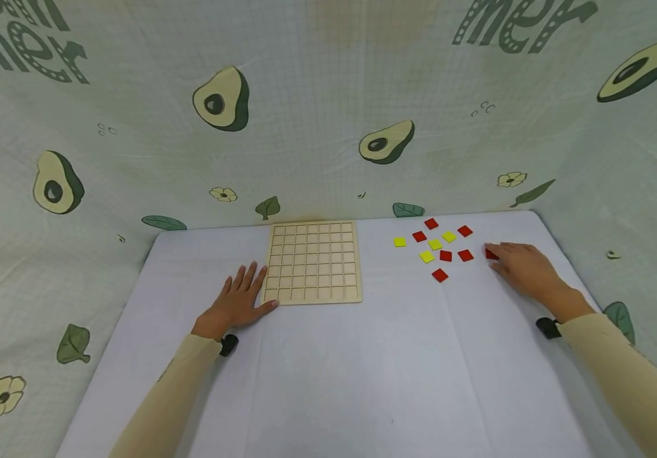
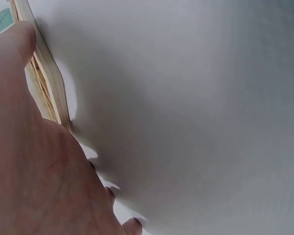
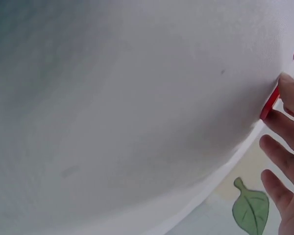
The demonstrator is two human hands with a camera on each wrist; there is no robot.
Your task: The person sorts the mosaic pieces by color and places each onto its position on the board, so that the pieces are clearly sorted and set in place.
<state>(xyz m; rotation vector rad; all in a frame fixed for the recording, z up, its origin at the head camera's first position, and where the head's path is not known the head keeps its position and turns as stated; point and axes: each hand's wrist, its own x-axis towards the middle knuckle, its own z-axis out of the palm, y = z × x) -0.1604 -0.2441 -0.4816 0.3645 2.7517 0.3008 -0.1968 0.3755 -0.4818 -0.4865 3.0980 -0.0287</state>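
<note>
A square wooden board [image 1: 312, 262] with a grid of small cells lies at the table's middle left. Its left edge is beside my left hand [image 1: 238, 304], palm down with fingers spread. In the left wrist view the left thumb [image 2: 20, 41] rests on the board's rim [image 2: 51, 81]. Over on the right, my right hand [image 1: 525, 270] pinches a red square tile [image 1: 491, 254] between thumb and index finger. The right wrist view shows that tile [image 3: 270, 103] edge-on, close over the white cloth, the other fingers extended.
Several loose red tiles [image 1: 445, 256] and yellow tiles [image 1: 435, 244] lie scattered between the board and my right hand. A white cloth [image 1: 362, 375] covers the table. Behind and at the sides hangs a pale curtain [image 1: 305, 95] printed with avocados and leaves.
</note>
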